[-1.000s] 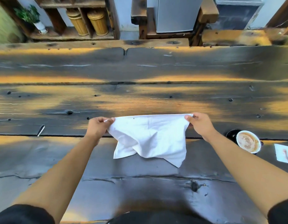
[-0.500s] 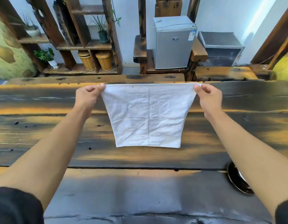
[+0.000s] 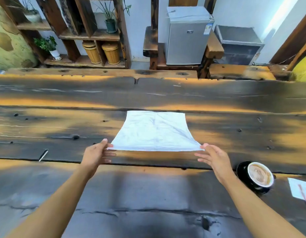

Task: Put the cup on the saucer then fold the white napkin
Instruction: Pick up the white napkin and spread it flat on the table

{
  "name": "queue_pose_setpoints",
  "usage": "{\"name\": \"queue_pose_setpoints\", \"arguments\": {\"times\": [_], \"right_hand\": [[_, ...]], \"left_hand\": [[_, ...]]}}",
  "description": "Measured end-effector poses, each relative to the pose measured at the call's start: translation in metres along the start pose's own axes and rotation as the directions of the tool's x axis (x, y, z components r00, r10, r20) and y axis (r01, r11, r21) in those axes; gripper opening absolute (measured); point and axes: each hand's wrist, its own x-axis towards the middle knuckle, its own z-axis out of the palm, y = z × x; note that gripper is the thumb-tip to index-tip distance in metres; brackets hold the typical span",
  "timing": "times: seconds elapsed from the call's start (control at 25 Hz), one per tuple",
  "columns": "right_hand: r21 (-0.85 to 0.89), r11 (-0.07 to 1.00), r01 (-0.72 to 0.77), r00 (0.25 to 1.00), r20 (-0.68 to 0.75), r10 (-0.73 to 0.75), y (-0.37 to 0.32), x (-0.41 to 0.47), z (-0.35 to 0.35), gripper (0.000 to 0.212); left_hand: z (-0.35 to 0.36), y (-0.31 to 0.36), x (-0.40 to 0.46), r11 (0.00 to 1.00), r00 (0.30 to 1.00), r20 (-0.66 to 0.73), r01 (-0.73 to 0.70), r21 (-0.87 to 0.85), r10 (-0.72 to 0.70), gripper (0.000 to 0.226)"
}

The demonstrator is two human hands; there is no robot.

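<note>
The white napkin (image 3: 154, 131) is spread out almost flat over the dark wooden table (image 3: 148, 194), its far edge resting on the wood and its near edge lifted slightly. My left hand (image 3: 97, 154) pinches the near left corner. My right hand (image 3: 213, 157) holds the near right corner at its fingertips, the other fingers spread. A cup of coffee (image 3: 259, 174) stands on a black saucer (image 3: 241, 170) to the right of my right wrist.
A white paper with a thin stick (image 3: 301, 188) lies at the right edge of the table. A small pen-like object (image 3: 43, 155) lies at the left. Behind the table stand wooden shelves with plants and baskets and a small grey fridge (image 3: 186, 35).
The napkin was lifted off the table and held up hanging by its top corners; now it has come down and lies spread on the table, my hands at its near corners.
</note>
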Motion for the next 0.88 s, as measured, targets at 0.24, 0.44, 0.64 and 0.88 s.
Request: {"name": "queue_pose_setpoints", "arguments": {"times": [0.24, 0.44, 0.64, 0.88], "right_hand": [[-0.111, 0.945, -0.308, 0.951, -0.009, 0.309, 0.112, -0.048, -0.015, 0.015], [-0.281, 0.823, -0.493, 0.867, -0.077, 0.493, 0.160, -0.086, -0.023, 0.017], [-0.422, 0.706, -0.569, 0.808, -0.127, 0.575, 0.185, -0.110, -0.036, 0.019], [-0.686, 0.546, -0.481, 0.845, -0.195, 0.498, 0.173, -0.115, -0.027, 0.022]], "left_hand": [[-0.004, -0.134, -0.031, 0.934, 0.965, -0.047, 0.263, 0.242, -0.259, 0.016], [-0.008, -0.182, -0.053, 0.866, 0.919, -0.124, 0.395, 0.307, -0.375, 0.018], [-0.019, -0.211, -0.068, 0.799, 0.912, -0.174, 0.409, 0.441, -0.371, 0.004], [-0.029, -0.215, -0.080, 0.712, 0.941, -0.109, 0.314, 0.628, -0.319, 0.012]]}}
